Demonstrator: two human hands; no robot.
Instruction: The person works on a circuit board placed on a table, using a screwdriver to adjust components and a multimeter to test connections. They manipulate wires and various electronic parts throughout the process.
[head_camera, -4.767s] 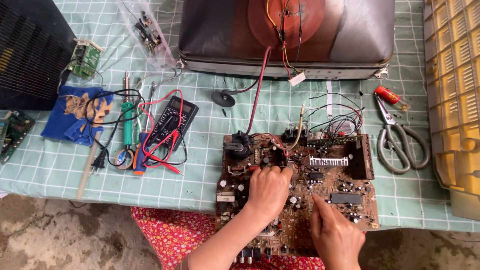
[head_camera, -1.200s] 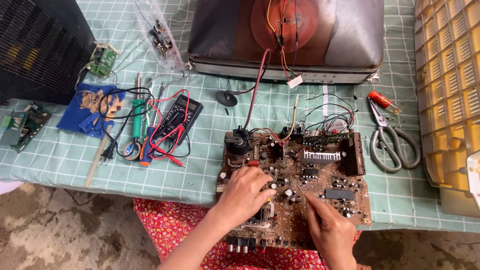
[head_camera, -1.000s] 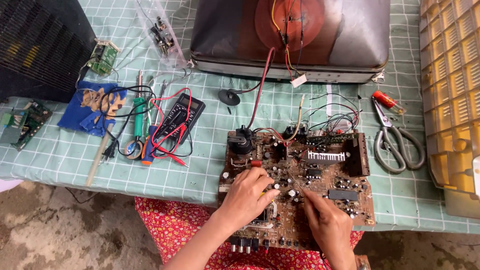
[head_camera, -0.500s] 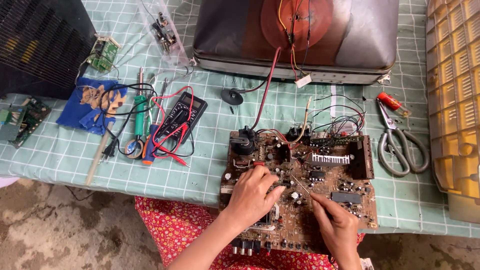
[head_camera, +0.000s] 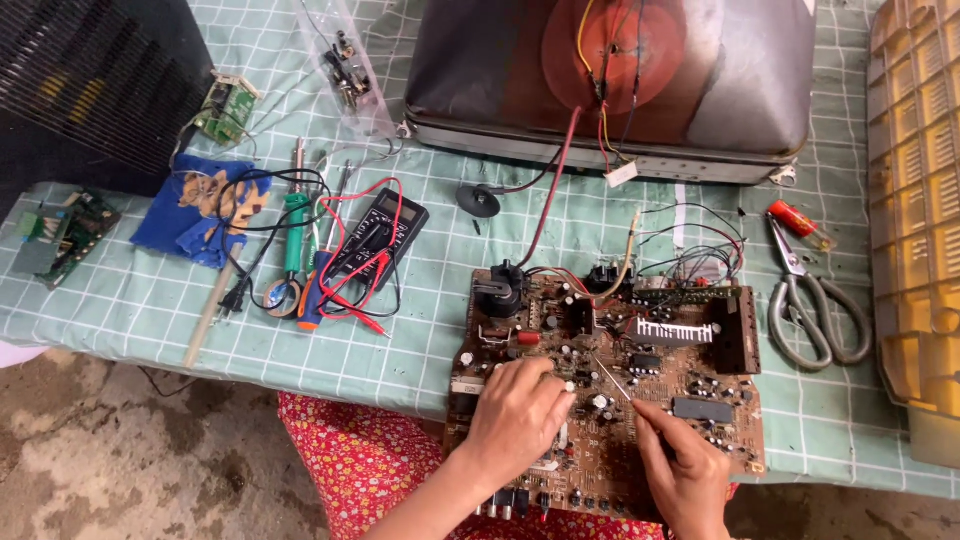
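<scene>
A brown circuit board (head_camera: 650, 345) crowded with parts lies at the table's near edge, wired to the picture tube (head_camera: 620, 75) behind it. My left hand (head_camera: 520, 415) rests flat on the board's left half, fingers curled over the components. My right hand (head_camera: 680, 470) pinches a thin metal probe (head_camera: 612, 378) whose tip points up-left into the middle of the board. A black transformer (head_camera: 497, 293) stands at the board's far left corner.
A black multimeter (head_camera: 378, 232) with red and black leads, a green soldering iron (head_camera: 293, 225) and a blue cloth (head_camera: 205, 205) lie to the left. Scissors (head_camera: 810, 300) and a red-handled tool (head_camera: 793, 220) sit right. A yellowed plastic casing (head_camera: 915, 220) lines the right edge; small green boards (head_camera: 62, 225) far left.
My right hand has shifted a little across the board's lower right with the probe. My left hand stays on the board's left half. The view has drifted slightly.
</scene>
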